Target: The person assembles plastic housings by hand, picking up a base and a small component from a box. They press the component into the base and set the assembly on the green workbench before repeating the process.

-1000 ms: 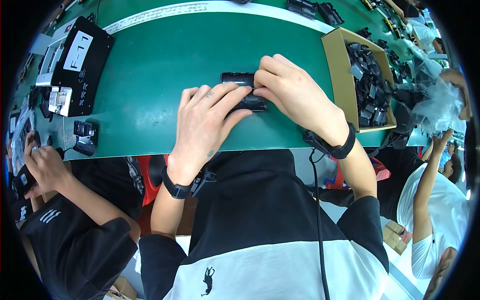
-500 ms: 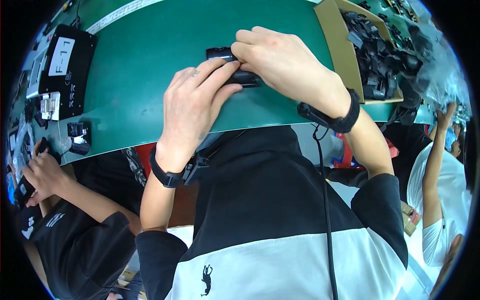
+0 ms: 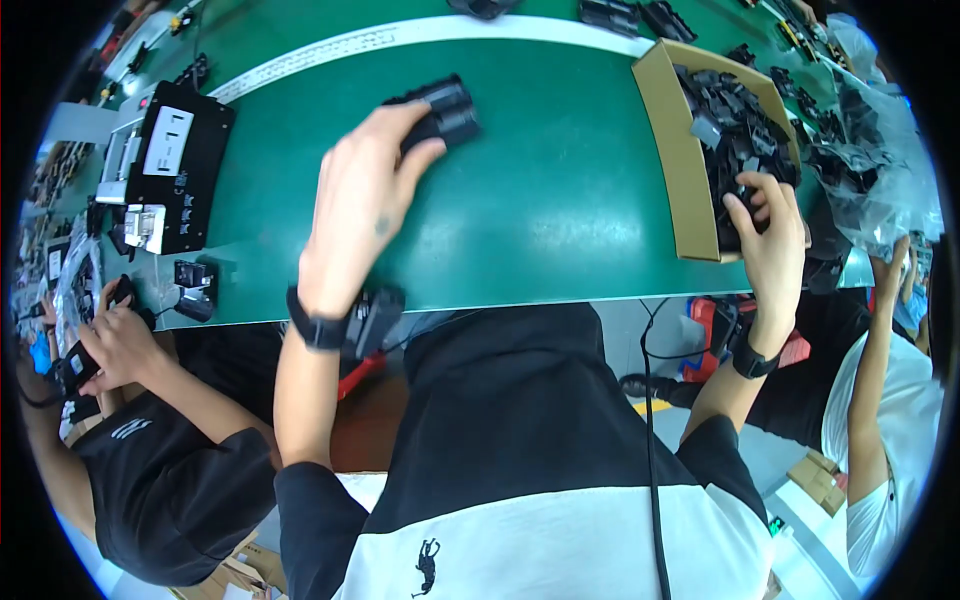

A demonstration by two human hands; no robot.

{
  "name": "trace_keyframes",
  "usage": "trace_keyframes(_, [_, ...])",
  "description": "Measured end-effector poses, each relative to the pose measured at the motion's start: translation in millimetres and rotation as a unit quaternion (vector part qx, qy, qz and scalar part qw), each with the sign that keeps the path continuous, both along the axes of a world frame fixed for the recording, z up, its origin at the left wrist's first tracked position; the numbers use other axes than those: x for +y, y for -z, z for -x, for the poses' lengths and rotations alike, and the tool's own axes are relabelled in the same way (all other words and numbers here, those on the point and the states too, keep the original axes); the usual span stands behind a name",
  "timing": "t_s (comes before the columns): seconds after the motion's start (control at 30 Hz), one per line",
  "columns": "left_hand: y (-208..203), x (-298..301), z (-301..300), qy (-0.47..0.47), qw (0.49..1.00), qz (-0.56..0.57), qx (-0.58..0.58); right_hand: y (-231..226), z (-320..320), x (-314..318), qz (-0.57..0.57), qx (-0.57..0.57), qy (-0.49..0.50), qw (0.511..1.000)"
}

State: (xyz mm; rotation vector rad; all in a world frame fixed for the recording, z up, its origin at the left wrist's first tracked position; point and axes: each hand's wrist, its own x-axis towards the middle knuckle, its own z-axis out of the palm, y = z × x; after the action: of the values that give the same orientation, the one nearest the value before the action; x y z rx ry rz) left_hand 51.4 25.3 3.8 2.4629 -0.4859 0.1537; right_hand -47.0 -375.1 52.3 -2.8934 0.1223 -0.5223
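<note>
A black plastic housing (image 3: 455,112) with rounded, ribbed sides is gripped between the thumb and fingers of my left hand (image 3: 362,195), over the middle of the green table. The hand covers its near left end. My right hand (image 3: 768,235) reaches into a cardboard box (image 3: 672,165) at the right, its thumb and fingers pinched on a small black part (image 3: 746,196). Around those fingers lie many small black plastic pieces (image 3: 735,110). The exact shape of the pinched part is mostly hidden by the fingers.
A black machine box (image 3: 185,170) with a white label stands at the left. Black parts (image 3: 610,14) lie beyond a white strip (image 3: 440,28) at the back. Clear plastic bags (image 3: 880,180) sit right of the box. Co-workers are at both sides, one with a hand (image 3: 122,345) at the table's left.
My right hand has left the black housing and gone right into the cardboard box. My left hand still holds the housing, now slightly left and tilted. The view has shifted, showing more of the table's back.
</note>
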Motion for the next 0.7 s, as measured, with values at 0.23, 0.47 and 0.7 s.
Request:
trace_keyframes(0.23, [1.9, 18.6, -66.1, -0.113, 0.973, -0.065, -0.191, 0.6, -1.7, -9.1, -0.014, -0.016, -0.035, 0.999])
trace_keyframes(0.47, [-23.0, 80.6, 35.0, -0.270, 0.953, 0.025, -0.132, 4.3, 4.2, -16.3, -0.070, -0.077, -0.020, 0.994])
trace_keyframes(0.7, [45.5, 176.1, 103.5, -0.386, 0.870, -0.258, -0.168, -11.3, 8.0, 34.8, -0.333, -0.062, -0.121, 0.933])
